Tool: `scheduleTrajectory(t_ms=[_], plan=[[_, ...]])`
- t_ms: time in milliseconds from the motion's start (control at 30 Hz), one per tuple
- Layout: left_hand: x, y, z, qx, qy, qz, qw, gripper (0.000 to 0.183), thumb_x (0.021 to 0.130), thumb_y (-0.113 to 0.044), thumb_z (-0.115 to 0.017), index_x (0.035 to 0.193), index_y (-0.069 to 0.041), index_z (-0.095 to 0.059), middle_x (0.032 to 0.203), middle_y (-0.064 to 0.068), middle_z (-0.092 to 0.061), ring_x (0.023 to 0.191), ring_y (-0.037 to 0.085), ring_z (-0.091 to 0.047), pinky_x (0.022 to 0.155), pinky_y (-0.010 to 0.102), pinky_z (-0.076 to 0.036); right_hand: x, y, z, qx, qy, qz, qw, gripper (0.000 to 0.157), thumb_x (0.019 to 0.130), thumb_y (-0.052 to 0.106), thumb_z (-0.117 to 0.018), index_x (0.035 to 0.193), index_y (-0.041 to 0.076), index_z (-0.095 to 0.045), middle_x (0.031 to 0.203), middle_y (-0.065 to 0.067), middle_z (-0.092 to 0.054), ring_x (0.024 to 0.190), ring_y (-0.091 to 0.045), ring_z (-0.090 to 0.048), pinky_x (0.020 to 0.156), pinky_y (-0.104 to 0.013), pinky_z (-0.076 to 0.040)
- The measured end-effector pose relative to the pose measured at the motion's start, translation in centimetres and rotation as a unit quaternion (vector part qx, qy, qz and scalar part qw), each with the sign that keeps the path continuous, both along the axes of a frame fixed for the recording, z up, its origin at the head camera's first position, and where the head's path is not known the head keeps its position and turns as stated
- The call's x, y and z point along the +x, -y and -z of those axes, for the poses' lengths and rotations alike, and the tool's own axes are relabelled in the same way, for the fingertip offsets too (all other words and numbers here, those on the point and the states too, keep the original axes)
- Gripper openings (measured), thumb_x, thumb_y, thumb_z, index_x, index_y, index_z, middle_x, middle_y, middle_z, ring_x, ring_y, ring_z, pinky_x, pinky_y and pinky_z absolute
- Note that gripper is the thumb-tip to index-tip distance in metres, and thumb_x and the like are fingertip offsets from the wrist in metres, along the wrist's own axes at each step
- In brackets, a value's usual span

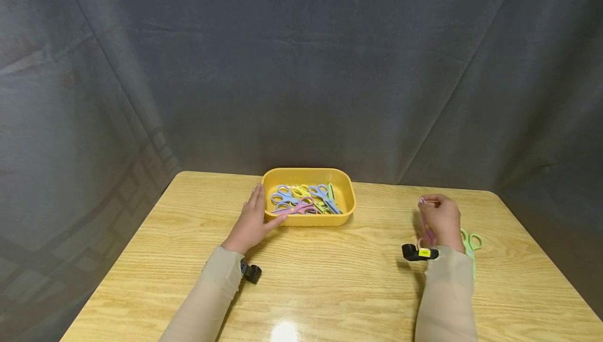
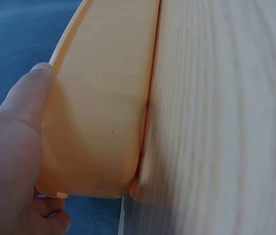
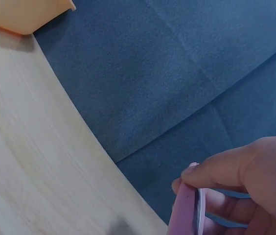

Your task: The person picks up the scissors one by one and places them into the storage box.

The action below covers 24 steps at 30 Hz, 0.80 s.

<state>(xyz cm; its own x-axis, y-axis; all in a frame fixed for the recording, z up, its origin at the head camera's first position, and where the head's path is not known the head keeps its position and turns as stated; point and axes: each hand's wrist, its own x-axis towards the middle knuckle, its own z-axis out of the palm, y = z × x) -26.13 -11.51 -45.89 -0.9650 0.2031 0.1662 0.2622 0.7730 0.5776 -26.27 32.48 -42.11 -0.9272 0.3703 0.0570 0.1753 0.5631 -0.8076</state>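
Note:
A yellow plastic bin [image 1: 306,220] stands near the table's back edge, with several blue, pink, yellow and green scissors inside, among them pink scissors [image 1: 301,207] at its front. My left hand [image 1: 249,225] rests on the bin's left end, fingers along the side wall and thumb at the front rim. Off to the right, my right hand [image 1: 442,219] pinches another pair of pink scissors [image 3: 183,213] by the blade end, thumb against the fingers. Their handle loops hang down toward the wrist. Green scissors [image 1: 472,242] lie on the table beside my right wrist, partly hidden by the forearm.
The light wooden table [image 1: 348,279] ends at the back against a dark grey cloth [image 1: 301,69], which also hangs at both sides. Small black cameras sit on both wrists.

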Motion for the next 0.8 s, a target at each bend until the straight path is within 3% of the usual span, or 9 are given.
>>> scheduleTrajectory(t_ms=[133, 333, 567, 800], plan=[[0.0, 0.0, 0.0, -0.021, -0.011, -0.002, 0.9997, 0.106, 0.096, -0.053, -0.065, 0.159, 0.008, -0.006, 0.167, 0.025, -0.005, 0.154, 0.039, -0.006, 0.120, 0.061, -0.012, 0.1, 0.1, -0.3, 0.001, -0.025, 0.020, 0.999, 0.029, 0.100, 0.013, -0.060, 0.121, -0.006, -0.065, 0.083, -0.002, -0.066, 0.065, -0.009, -0.054, 0.056, -0.023, -0.044], [0.3, -0.2, -0.5, -0.093, -0.036, -0.019, 0.9948, 0.106, 0.094, -0.061, -0.062, 0.158, 0.010, -0.014, 0.165, 0.027, -0.013, 0.154, 0.040, -0.009, 0.119, 0.065, -0.012, 0.3, 0.3, -1.0, -0.039, -0.045, 0.035, 0.998, 0.029, 0.099, 0.011, -0.060, 0.121, -0.005, -0.064, 0.074, 0.010, -0.061, 0.059, -0.003, -0.055, 0.047, -0.022, -0.044], [0.6, -0.4, -1.1, -0.144, -0.040, -0.033, 0.9883, 0.106, 0.094, -0.067, -0.057, 0.158, 0.008, -0.018, 0.166, 0.024, -0.015, 0.155, 0.036, -0.008, 0.119, 0.066, -0.007, 0.3, 0.4, -1.7, -0.040, -0.070, 0.059, 0.995, 0.027, 0.099, 0.011, -0.060, 0.121, -0.004, -0.065, 0.074, 0.013, -0.060, 0.061, 0.001, -0.056, 0.057, -0.018, -0.043], [0.9, -0.5, -1.3, -0.172, -0.048, -0.039, 0.9832, 0.104, 0.094, -0.069, -0.054, 0.158, 0.007, -0.021, 0.165, 0.022, -0.017, 0.155, 0.034, -0.010, 0.118, 0.068, -0.005, 0.4, 0.7, -2.2, -0.041, -0.087, 0.069, 0.993, 0.022, 0.099, 0.009, -0.060, 0.117, -0.004, -0.065, 0.081, 0.008, -0.061, 0.064, 0.002, -0.055, 0.057, -0.015, -0.045]])
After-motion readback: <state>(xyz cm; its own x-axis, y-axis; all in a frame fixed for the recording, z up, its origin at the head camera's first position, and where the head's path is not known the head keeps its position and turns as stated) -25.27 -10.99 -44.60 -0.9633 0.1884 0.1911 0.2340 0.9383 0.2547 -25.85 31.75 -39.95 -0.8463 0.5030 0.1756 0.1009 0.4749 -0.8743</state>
